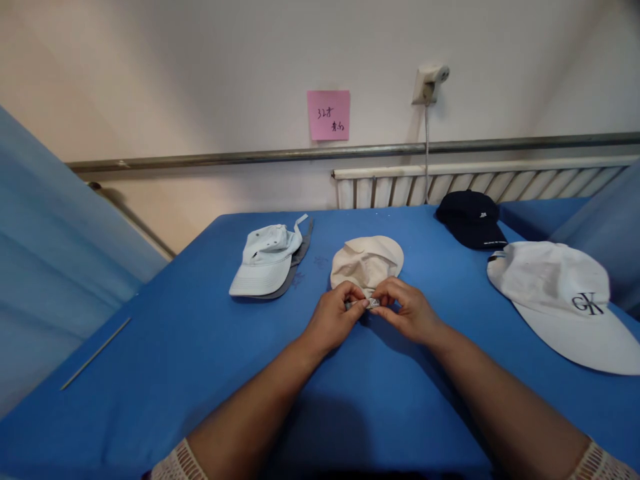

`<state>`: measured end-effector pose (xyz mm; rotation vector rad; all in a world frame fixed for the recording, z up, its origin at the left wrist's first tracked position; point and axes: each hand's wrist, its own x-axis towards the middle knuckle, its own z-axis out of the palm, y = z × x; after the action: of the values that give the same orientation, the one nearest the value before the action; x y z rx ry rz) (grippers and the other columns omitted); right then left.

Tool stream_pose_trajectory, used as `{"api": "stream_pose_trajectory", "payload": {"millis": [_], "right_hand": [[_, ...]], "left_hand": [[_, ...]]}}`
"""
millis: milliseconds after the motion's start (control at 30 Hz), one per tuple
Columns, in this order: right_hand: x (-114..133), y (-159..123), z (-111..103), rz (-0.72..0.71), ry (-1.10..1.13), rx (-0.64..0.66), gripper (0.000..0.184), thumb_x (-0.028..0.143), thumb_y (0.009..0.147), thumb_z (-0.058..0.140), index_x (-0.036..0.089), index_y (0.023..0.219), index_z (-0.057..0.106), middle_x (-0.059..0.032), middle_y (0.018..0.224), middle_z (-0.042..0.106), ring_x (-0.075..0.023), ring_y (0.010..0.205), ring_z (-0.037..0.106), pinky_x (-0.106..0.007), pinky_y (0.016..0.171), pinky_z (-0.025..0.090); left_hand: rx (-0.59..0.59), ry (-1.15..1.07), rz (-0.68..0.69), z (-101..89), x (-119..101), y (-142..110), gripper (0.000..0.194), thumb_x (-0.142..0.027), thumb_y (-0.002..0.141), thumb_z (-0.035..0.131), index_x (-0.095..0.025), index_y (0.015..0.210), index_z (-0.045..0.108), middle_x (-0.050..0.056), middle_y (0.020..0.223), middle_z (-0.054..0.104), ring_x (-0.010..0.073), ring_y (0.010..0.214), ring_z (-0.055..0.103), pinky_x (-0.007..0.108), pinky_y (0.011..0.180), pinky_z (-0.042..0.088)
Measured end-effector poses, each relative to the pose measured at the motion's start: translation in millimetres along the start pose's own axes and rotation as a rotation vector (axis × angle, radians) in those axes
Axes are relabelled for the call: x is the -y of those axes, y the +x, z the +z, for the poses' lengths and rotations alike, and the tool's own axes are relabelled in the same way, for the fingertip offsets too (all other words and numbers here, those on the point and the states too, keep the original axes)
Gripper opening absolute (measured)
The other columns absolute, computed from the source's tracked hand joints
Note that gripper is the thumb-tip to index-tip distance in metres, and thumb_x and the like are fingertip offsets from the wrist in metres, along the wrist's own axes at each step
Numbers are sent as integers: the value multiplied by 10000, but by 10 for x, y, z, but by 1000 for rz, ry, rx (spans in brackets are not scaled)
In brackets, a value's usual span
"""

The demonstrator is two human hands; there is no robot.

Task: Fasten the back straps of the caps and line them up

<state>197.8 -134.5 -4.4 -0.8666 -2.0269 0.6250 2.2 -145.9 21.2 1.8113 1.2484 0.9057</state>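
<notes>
A beige cap (367,257) lies in the middle of the blue table, its brim pointing away from me toward the upper right. Both my hands are at its near edge, on the back strap (373,303), where a small shiny buckle or label shows. My left hand (337,313) pinches the strap from the left, fingers closed. From the other side, my right hand (404,308) pinches it with thumb and fingertips. Exactly how the strap runs between the fingers is partly hidden.
On the left, a light blue cap (267,257) overlaps a grey cap (301,257). To the right are a black cap (470,217) and a white cap (555,287) with dark letters. A thin stick (95,354) lies at the left on the blue table (210,360).
</notes>
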Motion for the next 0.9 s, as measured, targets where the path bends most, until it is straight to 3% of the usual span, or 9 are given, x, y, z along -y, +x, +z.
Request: {"api": "stream_pose_trajectory", "payload": {"millis": [233,433,733,900], "right_hand": [[13,7,10,17,-17,-26,91,243,853,625,225,935,591,-7,793,590,-151,704,558,-274,645,448],[20,3,19,23,17,-48,118,230,841,646,228,949,598,-4,802,603,-149,704,569,-274,649,456],[-5,-3,27,-16,22,-11,152,206,848,632,228,991,587,-25,907,629,-163,798,599,-291,714,482],[14,1,35,-39,12,20,133,212,866,616,223,994,584,-26,894,634,-167,810,601,-294,715,473]], "left_hand": [[25,161,90,-52,-64,-15,160,-281,904,493,-181,897,618,-1,797,646,146,734,584,262,694,434],[-50,218,198,-47,-77,-25,165,-119,821,550,-189,965,592,24,923,642,164,848,596,288,786,460],[-115,182,306,6,-100,-63,171,-119,865,542,-191,1019,565,27,967,599,139,843,582,278,804,462],[-87,224,336,38,-74,-65,216,-116,877,534,-196,1077,555,35,999,601,143,867,588,282,819,464]]}}
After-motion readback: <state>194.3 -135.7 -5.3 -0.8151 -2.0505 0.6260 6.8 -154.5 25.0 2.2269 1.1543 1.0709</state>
